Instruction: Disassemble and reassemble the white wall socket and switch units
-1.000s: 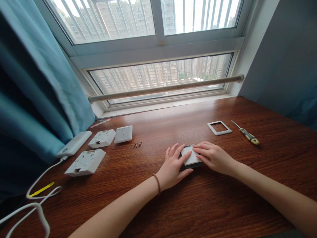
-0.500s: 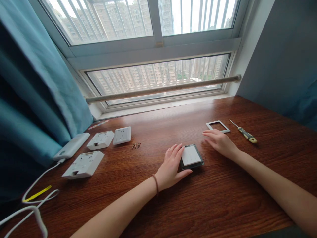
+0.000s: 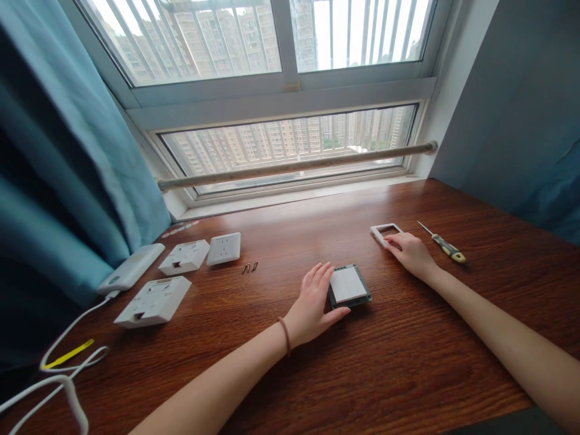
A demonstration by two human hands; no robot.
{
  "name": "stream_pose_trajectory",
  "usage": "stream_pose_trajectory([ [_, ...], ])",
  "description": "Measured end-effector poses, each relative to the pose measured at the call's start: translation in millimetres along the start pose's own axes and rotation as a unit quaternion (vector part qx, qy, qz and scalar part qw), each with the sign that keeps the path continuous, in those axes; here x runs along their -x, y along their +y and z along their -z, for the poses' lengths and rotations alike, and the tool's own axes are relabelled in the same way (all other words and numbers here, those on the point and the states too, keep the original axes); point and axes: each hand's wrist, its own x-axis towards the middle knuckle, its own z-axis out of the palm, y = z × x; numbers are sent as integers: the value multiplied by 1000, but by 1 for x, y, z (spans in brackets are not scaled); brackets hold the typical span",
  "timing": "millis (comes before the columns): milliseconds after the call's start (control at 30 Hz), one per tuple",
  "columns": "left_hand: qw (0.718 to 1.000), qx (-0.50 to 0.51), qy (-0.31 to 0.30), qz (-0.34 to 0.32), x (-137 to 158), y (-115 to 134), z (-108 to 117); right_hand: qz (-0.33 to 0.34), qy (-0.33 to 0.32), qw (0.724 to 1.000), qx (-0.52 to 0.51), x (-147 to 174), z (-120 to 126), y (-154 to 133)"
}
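Our left hand (image 3: 310, 309), thumb wide, touches white-faced panel (image 3: 348, 284); right hand (image 3: 410, 255) pinches white frame (image 3: 379, 236) beyond panel's right edge. Left of panel, white boxes (image 3: 156, 300), insides unclear; tabletop (image 3: 235, 308) between.

I'm in what looks like a room in a home, with a blue curtain (image 3: 95, 157) on the left and tall buildings (image 3: 290, 136) outside the far window (image 3: 244, 96).
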Motion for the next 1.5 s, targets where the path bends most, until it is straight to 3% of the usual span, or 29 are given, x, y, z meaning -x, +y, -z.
stream_pose_trajectory([
  [100,1000,13,23,7,0,-2,-1,32,19,999,-23,6,9,-28],
  [200,998,29,59,14,0,-3,-2,139,32,985,-96,19,20,-68],
  [300,995,42,88,9,-1,-2,0,265,-3,954,-141,34,29,-105],
  [400,996,40,75,-31,-1,0,2,326,-20,933,-150,44,32,-126],
  [533,996,40,58,-64,-1,3,5,344,-25,924,-166,48,28,-131],
  [733,994,41,52,-87,0,5,5,314,-50,919,-234,53,29,-133],
  [1067,990,101,47,-83,3,8,9,341,-97,906,-229,53,34,-133],
  [1167,987,127,51,-89,3,8,12,275,-49,926,-255,51,32,-131],
  [1267,985,144,50,-77,1,7,15,96,14,950,-298,47,27,-125],
  [1367,985,158,33,-56,0,4,15,-68,-27,921,-384,43,20,-118],
  [1433,984,172,22,-40,-1,2,15,-115,-73,892,-430,42,16,-115],
  [1500,982,189,12,-22,-1,0,14,-128,-91,885,-439,42,14,-113],
])
